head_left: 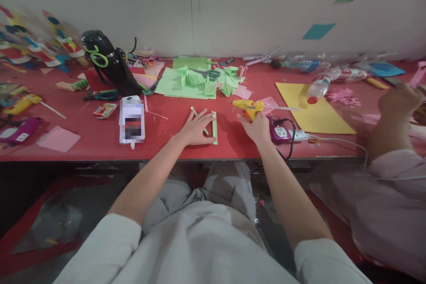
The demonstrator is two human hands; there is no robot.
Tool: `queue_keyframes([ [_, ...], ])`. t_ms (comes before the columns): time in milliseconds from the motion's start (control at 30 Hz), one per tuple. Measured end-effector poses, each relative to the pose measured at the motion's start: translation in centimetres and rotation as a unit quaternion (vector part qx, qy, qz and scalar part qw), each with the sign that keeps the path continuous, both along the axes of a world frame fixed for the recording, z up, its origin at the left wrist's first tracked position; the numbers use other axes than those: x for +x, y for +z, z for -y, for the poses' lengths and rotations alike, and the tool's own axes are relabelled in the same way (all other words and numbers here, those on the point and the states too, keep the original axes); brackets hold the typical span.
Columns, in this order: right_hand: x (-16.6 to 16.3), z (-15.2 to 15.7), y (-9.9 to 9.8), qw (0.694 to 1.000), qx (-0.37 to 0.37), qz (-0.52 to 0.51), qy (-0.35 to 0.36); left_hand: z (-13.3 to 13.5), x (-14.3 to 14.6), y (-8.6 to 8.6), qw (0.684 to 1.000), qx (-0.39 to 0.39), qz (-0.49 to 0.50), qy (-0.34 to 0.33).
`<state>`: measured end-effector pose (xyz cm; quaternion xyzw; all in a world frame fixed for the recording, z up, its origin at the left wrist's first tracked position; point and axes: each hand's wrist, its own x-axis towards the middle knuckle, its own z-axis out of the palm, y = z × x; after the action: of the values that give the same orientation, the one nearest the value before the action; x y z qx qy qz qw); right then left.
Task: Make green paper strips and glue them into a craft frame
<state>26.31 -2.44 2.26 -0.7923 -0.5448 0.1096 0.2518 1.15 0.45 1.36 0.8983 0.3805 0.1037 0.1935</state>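
My left hand (pixel 197 128) lies over the red table with its fingers spread. Its index finger and thumb touch the left edge of a light green paper strip (pixel 214 129). A second thin green strip (pixel 194 112) runs at a slant beneath that hand. My right hand (pixel 257 131) is wrapped round the handle of a yellow hot glue gun (pixel 248 105), its nozzle pointing left and a clear glue stick (pixel 281 108) out of the back. The fingers behind the handle are partly hidden. Just right of this hand is a purple power strip (pixel 280 132).
Green folded paper pieces (pixel 209 86) and scissors (pixel 206 73) lie ahead. A phone (pixel 132 120) and black bottle (pixel 111 64) stand left. Yellow paper (pixel 314 108) and a plastic bottle (pixel 319 86) are right, near another person's hand (pixel 401 100). A white cable (pixel 339 140) crosses the table.
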Motion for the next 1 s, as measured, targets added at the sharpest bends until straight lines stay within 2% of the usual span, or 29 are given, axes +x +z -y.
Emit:
queue_keyframes([
  [100, -0.5, -0.1, 0.5, 0.999, -0.037, 0.009, -0.013, 0.0, 0.0, 0.0, 1.0, -0.003, 0.006, 0.01],
  [233, -1.2, -0.6, 0.6, 0.997, -0.061, 0.042, 0.012, 0.0, 0.1, 0.1, 1.0, -0.007, 0.011, 0.017],
  [467, -2.3, -1.2, 0.6, 0.991, -0.062, 0.091, 0.079, 0.1, 0.1, 0.2, 1.0, -0.008, 0.021, 0.021],
  [1000, -2.5, -0.5, 0.9, 0.982, -0.052, 0.142, 0.111, 0.1, 0.1, 0.0, 0.999, -0.006, 0.024, 0.021],
])
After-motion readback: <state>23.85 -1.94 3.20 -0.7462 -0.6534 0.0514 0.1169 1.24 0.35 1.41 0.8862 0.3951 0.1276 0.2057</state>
